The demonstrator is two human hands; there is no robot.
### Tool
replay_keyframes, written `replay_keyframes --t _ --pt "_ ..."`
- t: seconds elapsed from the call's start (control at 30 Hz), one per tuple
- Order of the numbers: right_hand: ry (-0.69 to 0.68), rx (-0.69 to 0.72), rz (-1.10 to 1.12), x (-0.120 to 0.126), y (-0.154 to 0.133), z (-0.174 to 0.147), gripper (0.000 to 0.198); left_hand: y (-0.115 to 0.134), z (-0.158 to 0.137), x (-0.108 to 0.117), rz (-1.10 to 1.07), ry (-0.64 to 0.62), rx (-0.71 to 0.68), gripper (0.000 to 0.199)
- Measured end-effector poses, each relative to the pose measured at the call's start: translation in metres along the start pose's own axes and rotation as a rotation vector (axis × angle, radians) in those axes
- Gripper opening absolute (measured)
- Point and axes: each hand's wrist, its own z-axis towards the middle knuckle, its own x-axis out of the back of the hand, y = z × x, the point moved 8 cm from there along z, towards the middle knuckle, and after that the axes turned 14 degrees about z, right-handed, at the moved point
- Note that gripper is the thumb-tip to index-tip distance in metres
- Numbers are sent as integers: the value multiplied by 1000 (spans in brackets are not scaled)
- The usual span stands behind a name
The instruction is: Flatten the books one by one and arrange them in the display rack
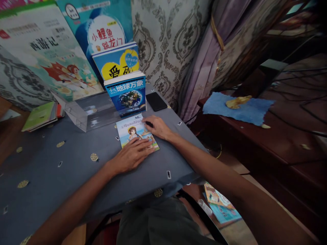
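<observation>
A thin picture book (125,131) lies face up near the table's right edge, a girl in a yellow hat on its cover. My left hand (133,153) rests flat across its lower part, fingers extended and slightly apart. At the book's upper right edge is my right hand (157,127), its fingers curled and drawn together. A small dark shape shows between that thumb and index finger; whether it is an object or shadow I cannot tell. Directly behind the book stands a blue Earth book (127,98), with a blue-and-yellow book (119,64) behind it.
Larger picture books (48,51) lean against the patterned wall. A clear plastic stand (76,114) and a green book (42,115) sit at the left. A black phone (156,101) lies behind my right hand. Right of the table is a dark wooden bench (288,143) with a blue cloth (217,105).
</observation>
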Motion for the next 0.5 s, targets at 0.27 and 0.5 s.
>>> replay_keyframes --t 0.27,0.5 --pt "-8 -1 -10 -2 3 0 29 -4 -36 12 -6 20 27 41" --pt "-13 27 16 -3 2 0 27 -12 -70 24 -32 104 75 40"
